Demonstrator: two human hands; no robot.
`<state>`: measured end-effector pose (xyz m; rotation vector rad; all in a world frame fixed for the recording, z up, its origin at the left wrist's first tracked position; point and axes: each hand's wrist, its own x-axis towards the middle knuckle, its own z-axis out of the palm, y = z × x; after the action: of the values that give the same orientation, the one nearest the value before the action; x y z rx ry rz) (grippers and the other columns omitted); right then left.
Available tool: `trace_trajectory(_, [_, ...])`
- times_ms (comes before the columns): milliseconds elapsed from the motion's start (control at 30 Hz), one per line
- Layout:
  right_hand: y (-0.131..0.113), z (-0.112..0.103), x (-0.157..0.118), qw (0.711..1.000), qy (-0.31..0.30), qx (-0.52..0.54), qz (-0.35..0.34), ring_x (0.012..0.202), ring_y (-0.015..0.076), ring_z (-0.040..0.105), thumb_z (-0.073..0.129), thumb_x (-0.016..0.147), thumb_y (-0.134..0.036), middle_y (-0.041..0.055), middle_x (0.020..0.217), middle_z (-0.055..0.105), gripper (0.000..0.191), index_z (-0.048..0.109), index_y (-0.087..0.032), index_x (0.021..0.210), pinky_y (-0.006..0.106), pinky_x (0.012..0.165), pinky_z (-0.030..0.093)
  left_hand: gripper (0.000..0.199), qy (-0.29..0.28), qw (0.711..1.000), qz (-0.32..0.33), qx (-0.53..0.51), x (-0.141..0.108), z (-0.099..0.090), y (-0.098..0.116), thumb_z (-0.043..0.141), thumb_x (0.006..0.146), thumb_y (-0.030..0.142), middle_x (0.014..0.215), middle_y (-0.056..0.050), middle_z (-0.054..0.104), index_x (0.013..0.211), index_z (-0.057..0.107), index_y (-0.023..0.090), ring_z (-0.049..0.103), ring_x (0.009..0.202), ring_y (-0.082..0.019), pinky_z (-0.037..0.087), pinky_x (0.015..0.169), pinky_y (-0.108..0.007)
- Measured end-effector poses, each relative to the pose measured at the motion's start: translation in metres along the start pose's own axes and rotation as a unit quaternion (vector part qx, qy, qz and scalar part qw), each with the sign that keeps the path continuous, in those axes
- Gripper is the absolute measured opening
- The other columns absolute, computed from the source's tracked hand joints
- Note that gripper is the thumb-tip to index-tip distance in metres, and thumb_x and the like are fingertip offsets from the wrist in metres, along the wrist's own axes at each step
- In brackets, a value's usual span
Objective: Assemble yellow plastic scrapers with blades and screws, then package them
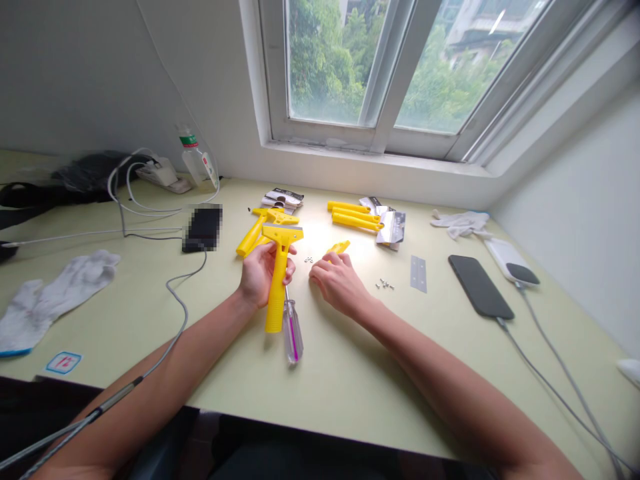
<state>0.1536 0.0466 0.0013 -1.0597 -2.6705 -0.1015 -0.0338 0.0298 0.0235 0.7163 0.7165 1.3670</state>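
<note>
My left hand (257,272) is closed round a yellow scraper (276,287), its wide head up and its handle pointing towards me. Just right of that handle is a screwdriver (293,337) with a clear and purple grip; its shaft runs up to my left fingers, and I cannot tell if they hold it. My right hand (340,280) is low over the table, fingers curled and tips together; anything in them is hidden. Beyond its knuckles a yellow plastic piece (341,247) partly shows. Several tiny nuts (309,259) lie between the hands, and several small screws (385,285) lie right.
More yellow scraper parts (250,237) lie behind my left hand. Yellow handles (355,219) and blade packets (393,228) are at the back. Rightward are a metal plate (419,274), phone (480,287) and power bank (510,260). Gloves (60,293), a cable (183,300) and bottle (200,163) are left.
</note>
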Motion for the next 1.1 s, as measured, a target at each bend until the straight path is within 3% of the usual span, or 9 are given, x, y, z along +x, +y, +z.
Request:
trace_trajectory(200, [0.0, 0.001, 0.002, 0.998, -0.017, 0.043, -0.038, 0.089, 0.0191, 0.051, 0.048, 0.092, -0.013, 0.0019, 0.088, 0.068, 0.015, 0.062, -0.02, 0.091, 0.034, 0.078, 0.028, 0.022, -0.011, 0.999, 0.003, 0.05, -0.007, 0.007, -0.001, 0.06, 0.087, 0.035, 0.091, -0.003, 0.062, 0.102, 0.056, 0.02, 0.055, 0.051, -0.009, 0.042, 0.044, -0.022])
trace_trajectory(333, [0.0, 0.002, 0.002, 0.996, -0.024, 0.076, -0.041, 0.09, 0.019, 0.051, 0.051, 0.088, -0.014, 0.0026, 0.092, 0.067, 0.014, 0.062, -0.02, 0.096, 0.033, 0.078, 0.029, 0.043, -0.009, 0.996, 0.024, 0.081, -0.01, 0.011, 0.0, 0.067, 0.084, 0.032, 0.091, 0.001, 0.062, 0.122, 0.046, 0.03, 0.057, 0.051, -0.009, 0.045, 0.048, -0.023])
trace_trajectory(567, [0.003, 0.002, 0.001, 0.996, -0.02, 0.078, -0.035, 0.086, 0.0187, 0.05, 0.051, 0.091, -0.02, 0.0034, 0.09, 0.066, 0.013, 0.065, -0.02, 0.092, 0.033, 0.076, 0.029, 0.05, 0.05, 0.992, 0.054, 0.1, -0.007, 0.012, 0.001, 0.073, 0.078, 0.031, 0.088, 0.002, 0.06, 0.119, 0.043, 0.027, 0.056, 0.048, -0.008, 0.045, 0.046, -0.023])
trace_trajectory(800, [0.003, 0.007, 0.003, 0.991, -0.024, 0.132, -0.019, 0.084, 0.0172, 0.052, 0.057, 0.09, -0.019, 0.0044, 0.088, 0.064, 0.006, 0.062, -0.018, 0.087, 0.032, 0.077, 0.031, 0.052, 0.04, 0.99, 0.056, 0.125, -0.007, 0.009, -0.006, 0.073, 0.078, 0.032, 0.087, 0.003, 0.059, 0.12, 0.042, 0.027, 0.057, 0.049, -0.008, 0.047, 0.046, -0.023])
trace_trajectory(933, [0.015, -0.011, 0.007, 0.988, 0.008, 0.152, 0.022, 0.083, 0.0167, 0.054, 0.053, 0.092, -0.017, 0.0053, 0.088, 0.064, 0.009, 0.061, -0.017, 0.088, 0.031, 0.077, 0.036, 0.054, 0.054, 0.977, 0.093, 0.186, -0.009, 0.011, -0.004, 0.074, 0.077, 0.034, 0.088, 0.003, 0.056, 0.122, 0.044, 0.028, 0.057, 0.047, -0.008, 0.048, 0.042, -0.022])
trace_trajectory(1100, [0.023, -0.056, 0.01, 0.944, 0.145, 0.276, 0.108, 0.073, 0.0137, 0.054, 0.055, 0.093, -0.025, 0.0018, 0.081, 0.058, 0.01, 0.062, -0.019, 0.089, 0.028, 0.068, 0.042, 0.055, 0.068, 0.933, 0.143, 0.322, -0.015, 0.016, 0.0, 0.074, 0.076, 0.029, 0.093, 0.0, 0.055, 0.125, 0.05, 0.03, 0.057, 0.048, -0.007, 0.047, 0.038, -0.019])
